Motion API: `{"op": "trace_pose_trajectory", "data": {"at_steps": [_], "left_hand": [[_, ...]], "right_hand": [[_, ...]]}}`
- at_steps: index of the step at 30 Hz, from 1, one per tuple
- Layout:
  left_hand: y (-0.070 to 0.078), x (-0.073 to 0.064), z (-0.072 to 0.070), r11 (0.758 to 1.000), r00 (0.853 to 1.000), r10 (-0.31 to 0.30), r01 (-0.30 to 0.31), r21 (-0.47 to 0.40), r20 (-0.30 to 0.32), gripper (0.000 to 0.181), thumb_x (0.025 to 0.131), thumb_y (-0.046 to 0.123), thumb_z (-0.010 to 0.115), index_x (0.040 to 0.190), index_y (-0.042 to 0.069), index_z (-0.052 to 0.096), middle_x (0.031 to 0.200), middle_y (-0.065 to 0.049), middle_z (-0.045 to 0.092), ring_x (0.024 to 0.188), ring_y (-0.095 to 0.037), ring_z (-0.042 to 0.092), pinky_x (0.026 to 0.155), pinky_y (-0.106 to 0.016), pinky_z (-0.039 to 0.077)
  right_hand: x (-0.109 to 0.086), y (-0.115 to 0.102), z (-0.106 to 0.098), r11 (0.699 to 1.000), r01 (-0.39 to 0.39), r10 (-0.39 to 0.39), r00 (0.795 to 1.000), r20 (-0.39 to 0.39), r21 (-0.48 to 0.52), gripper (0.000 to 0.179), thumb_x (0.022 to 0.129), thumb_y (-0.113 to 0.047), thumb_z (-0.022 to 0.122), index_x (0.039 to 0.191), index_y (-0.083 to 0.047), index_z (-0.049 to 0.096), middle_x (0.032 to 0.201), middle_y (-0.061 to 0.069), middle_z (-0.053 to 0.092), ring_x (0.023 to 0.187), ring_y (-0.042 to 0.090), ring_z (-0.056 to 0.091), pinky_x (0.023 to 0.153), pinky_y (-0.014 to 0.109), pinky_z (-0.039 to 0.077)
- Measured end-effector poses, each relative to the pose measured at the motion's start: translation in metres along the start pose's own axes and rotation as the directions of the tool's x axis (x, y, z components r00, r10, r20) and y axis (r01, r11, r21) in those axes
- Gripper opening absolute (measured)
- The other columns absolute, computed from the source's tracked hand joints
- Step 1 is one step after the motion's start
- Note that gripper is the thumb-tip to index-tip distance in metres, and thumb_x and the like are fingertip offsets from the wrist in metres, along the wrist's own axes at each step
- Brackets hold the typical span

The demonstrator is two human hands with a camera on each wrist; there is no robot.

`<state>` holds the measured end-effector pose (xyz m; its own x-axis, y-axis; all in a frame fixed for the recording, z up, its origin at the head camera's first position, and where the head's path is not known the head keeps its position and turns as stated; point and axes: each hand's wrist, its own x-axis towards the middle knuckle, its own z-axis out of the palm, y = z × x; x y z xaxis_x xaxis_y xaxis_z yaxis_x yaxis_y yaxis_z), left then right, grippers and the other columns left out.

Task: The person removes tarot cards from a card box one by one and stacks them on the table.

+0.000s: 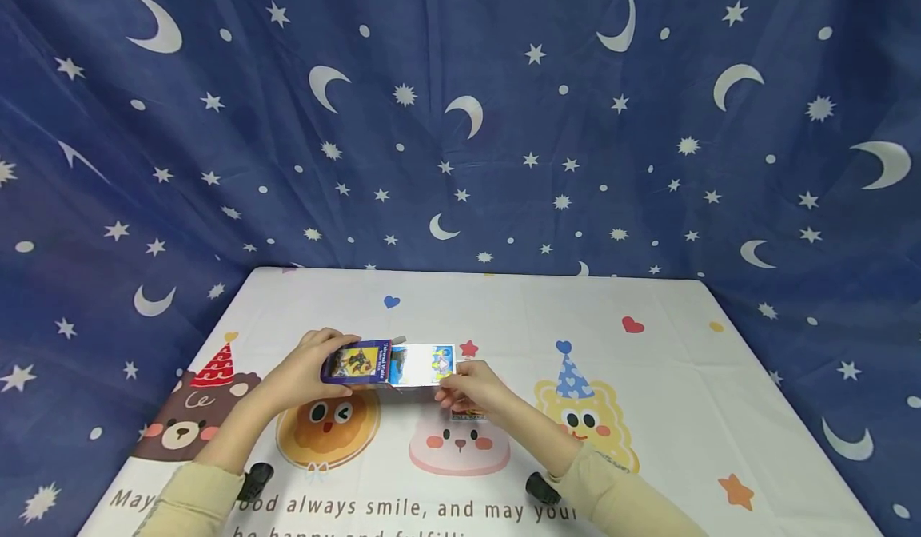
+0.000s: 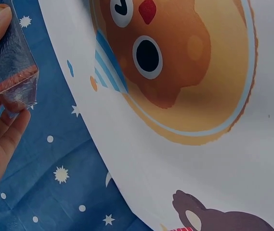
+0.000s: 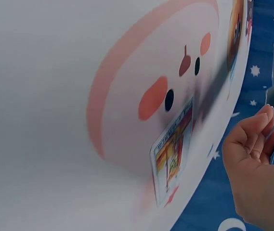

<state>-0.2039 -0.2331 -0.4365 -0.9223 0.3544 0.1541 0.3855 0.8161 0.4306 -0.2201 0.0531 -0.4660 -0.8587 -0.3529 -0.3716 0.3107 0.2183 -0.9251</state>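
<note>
My left hand [image 1: 305,373] grips a small dark-blue tarot card box [image 1: 352,363] with a yellow picture on its front, held above the table. In the left wrist view the clear-edged end of the box [image 2: 14,57] sits between thumb and fingers. A white card [image 1: 417,365] with a blue and yellow picture sticks out of the box's right end. My right hand [image 1: 475,389] pinches its outer end; how many cards are there I cannot tell. Below the right hand a picture card [image 3: 173,156] lies on the tablecloth, partly covered in the head view.
The white tablecloth [image 1: 683,377] bears printed cartoon faces, hearts, stars and lettering. A blue curtain [image 1: 504,121] with moons and stars hangs behind and beside the table. Black devices [image 1: 255,481] sit at both wrists.
</note>
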Motion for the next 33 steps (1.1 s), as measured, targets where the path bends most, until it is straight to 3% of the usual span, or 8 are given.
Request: {"op": "trace_pose_trajectory", "data": {"at_steps": [7, 14, 22, 29, 33], "left_hand": [[0.000, -0.004, -0.002, 1.000, 1.000, -0.026, 0.026, -0.002, 0.006, 0.073, 0.066, 0.019, 0.085, 0.131, 0.008, 0.052, 0.120, -0.016, 0.053, 0.113, -0.036, 0.044, 0.093, -0.058, 0.046], [-0.001, -0.010, -0.002, 0.998, 0.999, -0.052, 0.052, -0.020, 0.002, 0.074, 0.066, 0.016, 0.085, 0.132, 0.009, 0.052, 0.118, -0.016, 0.053, 0.111, -0.035, 0.045, 0.091, -0.057, 0.048], [0.000, -0.009, 0.000, 0.998, 0.999, -0.051, 0.051, -0.026, -0.004, 0.077, 0.066, 0.017, 0.086, 0.134, 0.009, 0.051, 0.119, -0.017, 0.053, 0.112, -0.036, 0.045, 0.091, -0.058, 0.047], [0.000, -0.011, 0.004, 0.999, 0.999, -0.051, 0.051, -0.018, 0.003, 0.077, 0.066, 0.019, 0.086, 0.133, 0.004, 0.051, 0.119, -0.017, 0.054, 0.112, -0.037, 0.045, 0.092, -0.058, 0.046], [0.002, -0.011, 0.003, 0.998, 0.998, -0.061, 0.061, -0.021, 0.001, 0.077, 0.066, 0.018, 0.085, 0.134, 0.005, 0.050, 0.120, -0.017, 0.053, 0.113, -0.037, 0.045, 0.093, -0.058, 0.046]], "right_hand": [[-0.009, -0.002, -0.014, 0.993, 0.063, -0.067, 0.997, -0.038, -0.100, 0.016, 0.089, -0.007, 0.057, 0.096, 0.007, 0.061, 0.073, 0.008, 0.070, 0.057, 0.007, 0.059, 0.059, 0.021, 0.053], [-0.012, -0.001, -0.026, 0.984, 0.113, -0.117, 0.993, -0.022, -0.139, 0.015, 0.086, -0.006, 0.056, 0.093, 0.007, 0.061, 0.070, 0.004, 0.068, 0.059, 0.007, 0.059, 0.060, 0.024, 0.054], [-0.014, -0.002, -0.038, 0.966, 0.160, -0.179, 0.981, -0.077, -0.203, 0.015, 0.085, -0.004, 0.056, 0.093, 0.008, 0.060, 0.076, 0.019, 0.069, 0.058, 0.008, 0.059, 0.061, 0.031, 0.055], [-0.012, 0.000, -0.049, 0.964, 0.155, -0.186, 0.974, -0.129, -0.216, 0.012, 0.085, -0.002, 0.055, 0.090, 0.008, 0.060, 0.080, 0.023, 0.069, 0.057, 0.007, 0.058, 0.060, 0.026, 0.054], [-0.012, -0.003, -0.055, 0.962, 0.155, -0.191, 0.970, -0.149, -0.224, 0.010, 0.084, -0.001, 0.055, 0.088, 0.007, 0.059, 0.075, 0.018, 0.069, 0.058, 0.007, 0.057, 0.059, 0.024, 0.053]]}}
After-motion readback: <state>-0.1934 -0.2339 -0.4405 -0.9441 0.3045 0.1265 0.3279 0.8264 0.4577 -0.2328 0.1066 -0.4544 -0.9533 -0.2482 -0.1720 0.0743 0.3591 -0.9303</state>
